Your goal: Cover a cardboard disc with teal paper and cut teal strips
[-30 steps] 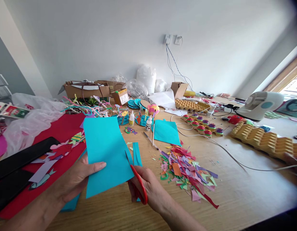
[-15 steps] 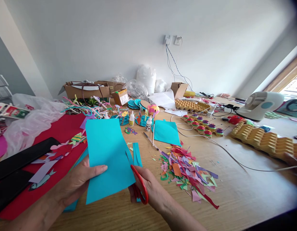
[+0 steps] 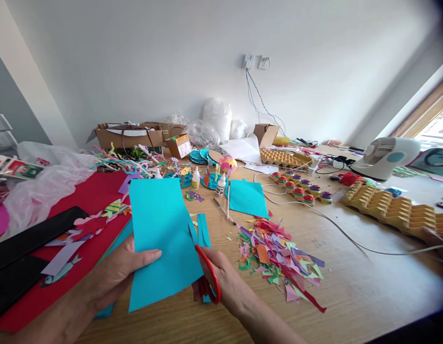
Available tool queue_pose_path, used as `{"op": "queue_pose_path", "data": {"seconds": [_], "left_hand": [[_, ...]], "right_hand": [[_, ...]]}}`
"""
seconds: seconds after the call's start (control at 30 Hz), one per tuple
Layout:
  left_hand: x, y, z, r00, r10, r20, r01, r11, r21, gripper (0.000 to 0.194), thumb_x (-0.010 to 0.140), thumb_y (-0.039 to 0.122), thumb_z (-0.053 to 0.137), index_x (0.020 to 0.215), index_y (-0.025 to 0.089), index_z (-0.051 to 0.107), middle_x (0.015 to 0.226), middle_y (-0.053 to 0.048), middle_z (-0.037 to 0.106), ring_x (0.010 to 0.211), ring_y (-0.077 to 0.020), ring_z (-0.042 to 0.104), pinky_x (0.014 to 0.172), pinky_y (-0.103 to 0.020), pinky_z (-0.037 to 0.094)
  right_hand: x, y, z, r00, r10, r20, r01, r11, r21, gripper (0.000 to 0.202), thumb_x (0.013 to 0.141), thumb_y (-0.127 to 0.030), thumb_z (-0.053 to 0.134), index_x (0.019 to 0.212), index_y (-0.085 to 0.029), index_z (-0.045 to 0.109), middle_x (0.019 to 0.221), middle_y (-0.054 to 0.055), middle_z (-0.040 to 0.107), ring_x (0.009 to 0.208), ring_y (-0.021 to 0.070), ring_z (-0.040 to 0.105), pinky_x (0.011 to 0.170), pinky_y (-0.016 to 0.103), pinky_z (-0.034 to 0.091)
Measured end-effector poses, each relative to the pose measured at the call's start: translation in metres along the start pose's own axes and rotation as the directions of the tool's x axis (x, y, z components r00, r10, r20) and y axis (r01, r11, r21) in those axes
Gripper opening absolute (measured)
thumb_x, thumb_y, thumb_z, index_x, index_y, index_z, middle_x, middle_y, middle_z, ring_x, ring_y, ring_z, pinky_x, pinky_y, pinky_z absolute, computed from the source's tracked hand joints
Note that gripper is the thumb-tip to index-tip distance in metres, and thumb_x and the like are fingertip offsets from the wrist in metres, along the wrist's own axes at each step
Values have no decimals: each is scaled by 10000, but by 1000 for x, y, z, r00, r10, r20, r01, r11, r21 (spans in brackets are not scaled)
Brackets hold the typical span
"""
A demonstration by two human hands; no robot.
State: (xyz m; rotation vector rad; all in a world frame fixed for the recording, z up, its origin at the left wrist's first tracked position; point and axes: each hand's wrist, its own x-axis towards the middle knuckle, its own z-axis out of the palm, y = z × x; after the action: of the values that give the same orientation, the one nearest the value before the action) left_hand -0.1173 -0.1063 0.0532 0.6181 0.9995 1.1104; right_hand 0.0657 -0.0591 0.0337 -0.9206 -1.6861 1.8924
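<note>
A sheet of turquoise paper is held up above the table, its left edge pinched by my left hand with the thumb on top. My right hand grips red-handled scissors, whose blades lie along the sheet's right edge. Beneath the scissors, cut turquoise strips rest on the wood. Another turquoise piece lies farther back, with a pen beside it. My left hand's other fingers are hidden behind the sheet.
Colourful paper scraps are heaped to the right. Red paper and black strips lie left. Glue bottles, painted egg-carton cups and a cardboard box stand behind. A white cable crosses toward another person's hand.
The turquoise sheet and my left hand have shifted very slightly in view. Both hands keep their holds, with the scissors still at the right edge.
</note>
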Motion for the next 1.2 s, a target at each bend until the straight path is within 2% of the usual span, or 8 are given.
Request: {"op": "queue_pose_path", "data": {"seconds": [0.23, 0.37, 0.57, 0.7, 0.8, 0.97, 1.07, 1.2], "left_hand": [[2, 0, -1, 999, -10, 39, 11, 1000, -25, 754, 756, 171, 622, 1371, 277, 199, 1077, -93, 668, 1001, -320, 594, 872, -493, 435], [4, 1, -5, 999, 0, 50, 2, 999, -33, 742, 750, 162, 631, 1365, 269, 230, 1109, -103, 650, 1017, -318, 584, 877, -487, 438], [7, 6, -9, 996, 82, -20, -82, 996, -33, 594, 776, 210, 603, 1312, 255, 353, 1076, -106, 667, 996, -328, 594, 831, -488, 475], [8, 7, -6, 995, 85, -56, -86, 996, -9, 675, 748, 183, 633, 1334, 268, 310, 1053, -106, 677, 949, -349, 613, 776, -505, 501], [7, 7, -3, 993, 79, -85, -77, 997, 25, 665, 728, 188, 655, 1318, 231, 352, 1020, -117, 689, 916, -361, 625, 746, -498, 516], [3, 6, 0, 994, 71, -80, -71, 997, -3, 688, 703, 178, 680, 1311, 237, 364, 1046, -105, 681, 951, -347, 613, 777, -472, 509], [1, 5, 1, 995, 22, -101, -24, 999, -23, 724, 684, 166, 696, 1318, 225, 352, 1053, -115, 676, 932, -352, 621, 770, -476, 510], [-1, 4, 2, 996, 18, -88, -21, 999, -40, 729, 728, 155, 653, 1344, 269, 281, 1095, -93, 659, 948, -348, 614, 769, -484, 506]], "right_hand": [[6, 12, 1, 1000, -20, -16, 21, 1000, 14, 534, 726, -685, 351, 632, -168, 447, 392, -61, 402, 333, 58, 405, 324, 150, 279], [9, 19, 2, 999, -23, -45, 22, 1000, -21, 512, 748, -660, 348, 632, -170, 441, 386, -64, 393, 325, 56, 404, 316, 145, 258], [9, 19, 2, 998, -32, -51, 30, 998, -52, 490, 760, -629, 352, 608, -171, 436, 374, -59, 400, 306, 53, 386, 296, 138, 257], [7, 16, 2, 999, -20, -46, 18, 999, -29, 491, 760, -633, 364, 630, -167, 450, 391, -57, 411, 325, 56, 403, 304, 134, 275], [4, 12, 2, 1000, -17, -20, 17, 1000, 3, 487, 773, -621, 362, 659, -161, 473, 414, -48, 430, 352, 60, 423, 318, 132, 289], [1, 7, 0, 1000, -6, 18, 6, 999, 33, 437, 787, -564, 389, 705, -152, 510, 446, -40, 443, 396, 65, 446, 351, 133, 304], [0, 6, 0, 1000, -3, 28, 2, 999, 43, 419, 785, -553, 395, 718, -154, 501, 476, -38, 447, 415, 69, 452, 368, 140, 317], [0, 4, 0, 999, -35, 4, 35, 999, 38, 436, 770, -576, 402, 711, -153, 486, 520, -30, 462, 434, 68, 451, 391, 154, 338]]}}
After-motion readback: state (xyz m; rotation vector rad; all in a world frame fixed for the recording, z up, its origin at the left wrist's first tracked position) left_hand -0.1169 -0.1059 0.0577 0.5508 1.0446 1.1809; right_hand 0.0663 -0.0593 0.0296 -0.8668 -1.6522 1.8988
